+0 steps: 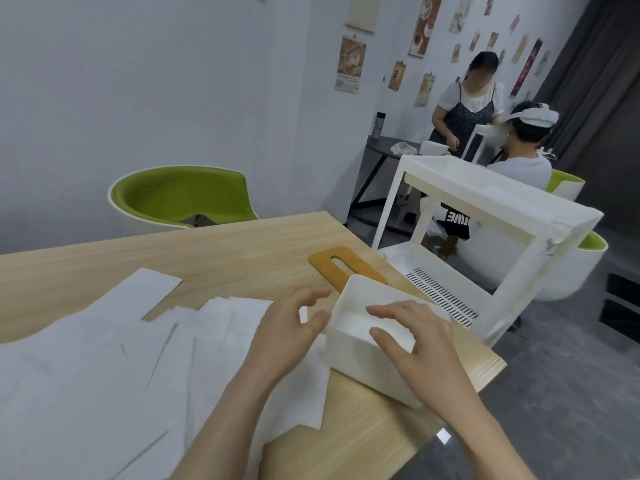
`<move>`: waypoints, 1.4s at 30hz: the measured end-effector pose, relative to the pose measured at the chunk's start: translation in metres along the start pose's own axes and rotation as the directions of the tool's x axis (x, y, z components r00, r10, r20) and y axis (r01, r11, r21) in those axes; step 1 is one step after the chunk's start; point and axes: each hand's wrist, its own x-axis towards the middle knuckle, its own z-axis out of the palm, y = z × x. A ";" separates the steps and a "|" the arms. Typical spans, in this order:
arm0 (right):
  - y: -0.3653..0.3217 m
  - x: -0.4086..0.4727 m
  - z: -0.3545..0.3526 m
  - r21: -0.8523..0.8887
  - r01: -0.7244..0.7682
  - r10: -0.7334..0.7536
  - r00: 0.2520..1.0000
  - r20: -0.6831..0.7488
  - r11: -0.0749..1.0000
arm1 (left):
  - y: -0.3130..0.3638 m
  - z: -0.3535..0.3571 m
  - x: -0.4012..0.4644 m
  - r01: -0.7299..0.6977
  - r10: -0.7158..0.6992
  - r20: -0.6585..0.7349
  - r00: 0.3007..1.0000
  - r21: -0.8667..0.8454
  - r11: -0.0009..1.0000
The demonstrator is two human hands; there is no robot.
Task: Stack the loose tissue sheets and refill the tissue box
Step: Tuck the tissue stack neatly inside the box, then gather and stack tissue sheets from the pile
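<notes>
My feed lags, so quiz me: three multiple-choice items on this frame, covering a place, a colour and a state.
1. Where is the lid?
A. on the box
B. on the table behind the box
C. on the cart

2. What colour is the lid?
A. orange-brown
B. green
C. black

3. What is the state of the box?
A. closed
B. open, tissues inside
C. lying on its side

Answers:
1 B, it lies flat on the table past the box's far wall.
2 A, orange-brown with a slot.
3 B, its top is open and the right hand rests on white tissues inside; the left hand hovers beside it over loose sheets.
</notes>
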 end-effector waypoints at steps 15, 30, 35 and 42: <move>-0.063 -0.021 0.085 0.074 0.022 -0.038 0.975 0.220 0.997 | -0.053 -0.111 -0.078 0.170 -0.123 -0.277 0.953 0.153 0.974; -0.102 -0.044 0.127 -0.018 -0.101 0.100 0.912 0.397 0.995 | -0.082 -0.115 -0.117 0.235 -0.154 -0.225 0.962 0.395 0.888; -0.129 -0.061 0.143 -0.134 -0.073 0.120 0.916 0.382 0.988 | -0.080 -0.117 -0.124 0.250 -0.162 -0.264 0.951 0.347 0.904; -0.138 -0.071 0.151 -0.052 -0.042 0.052 0.978 0.203 0.998 | -0.079 -0.123 -0.130 0.258 -0.151 -0.296 0.943 0.363 0.895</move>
